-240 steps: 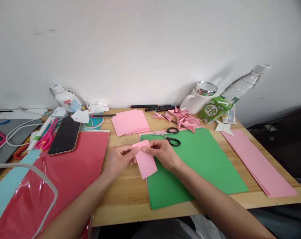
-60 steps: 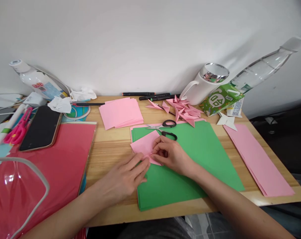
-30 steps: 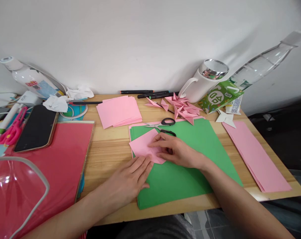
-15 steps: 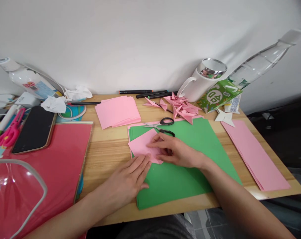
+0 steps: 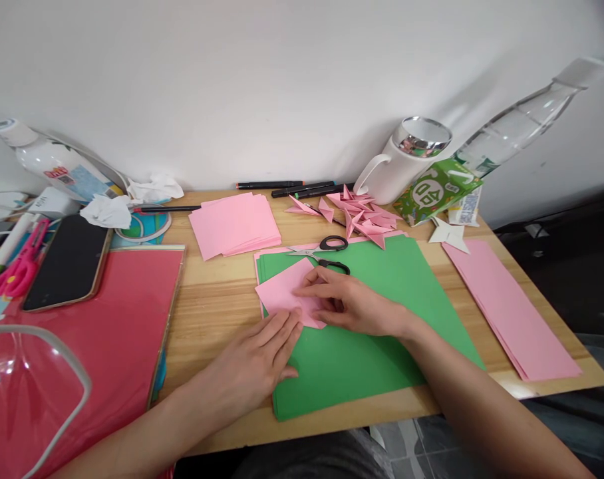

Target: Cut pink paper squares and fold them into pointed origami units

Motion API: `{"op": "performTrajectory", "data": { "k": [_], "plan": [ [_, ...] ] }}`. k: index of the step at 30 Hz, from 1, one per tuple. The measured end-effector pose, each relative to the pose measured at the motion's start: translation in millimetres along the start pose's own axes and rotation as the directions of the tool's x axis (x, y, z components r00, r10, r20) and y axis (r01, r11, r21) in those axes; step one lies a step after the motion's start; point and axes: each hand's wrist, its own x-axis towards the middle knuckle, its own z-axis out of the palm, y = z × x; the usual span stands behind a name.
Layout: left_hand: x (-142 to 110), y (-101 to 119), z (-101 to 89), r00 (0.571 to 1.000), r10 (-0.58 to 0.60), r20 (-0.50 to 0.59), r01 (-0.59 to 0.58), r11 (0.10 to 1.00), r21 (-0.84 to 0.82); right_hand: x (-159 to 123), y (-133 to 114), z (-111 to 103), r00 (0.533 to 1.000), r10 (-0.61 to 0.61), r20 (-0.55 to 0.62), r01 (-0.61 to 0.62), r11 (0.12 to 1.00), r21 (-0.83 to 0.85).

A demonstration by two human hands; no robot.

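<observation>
A pink sheet of paper (image 5: pixel 282 287) lies on a stack of green paper (image 5: pixel 362 372), its lower edge folded. My left hand (image 5: pixel 262 359) rests flat, fingers stretched out and fingertips pressing the near edge of the pink sheet. From the right, my right hand (image 5: pixel 346 303) holds the same sheet with bent fingers; its thumb and fingertips sit on the folded part and partly hide it. Just beyond my right hand, black-handled scissors (image 5: pixel 326 253) lie open on the green stack.
Folded pink pieces (image 5: pixel 364 219) are heaped behind the stack. Pink squares (image 5: pixel 235 226) lie left of them, pink strips (image 5: pixel 511 313) at right. A white mug (image 5: pixel 394 166) and a bottle (image 5: pixel 521 126) stand at back. A phone (image 5: pixel 70 263) lies on a red folder (image 5: pixel 127 313).
Both hands and the pink sheet keep almost the same position. The whole view has shifted very slightly.
</observation>
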Motion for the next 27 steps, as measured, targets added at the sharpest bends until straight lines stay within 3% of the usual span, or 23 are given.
{"op": "performTrajectory", "data": {
  "k": [18, 27],
  "plan": [
    [-1.8, -3.5, 0.1, 0.999, -0.004, 0.039, 0.005, 0.999, -0.048, -0.1, 0.6, 0.8, 1.0, -0.004, -0.005, 0.004, 1.0, -0.006],
    [-0.2, -2.3, -1.1, 0.999, 0.01, 0.049, -0.01, 1.0, 0.01, 1.0, -4.2, -0.1, 1.0, 0.005, -0.006, -0.005, 1.0, -0.022]
  ]
}}
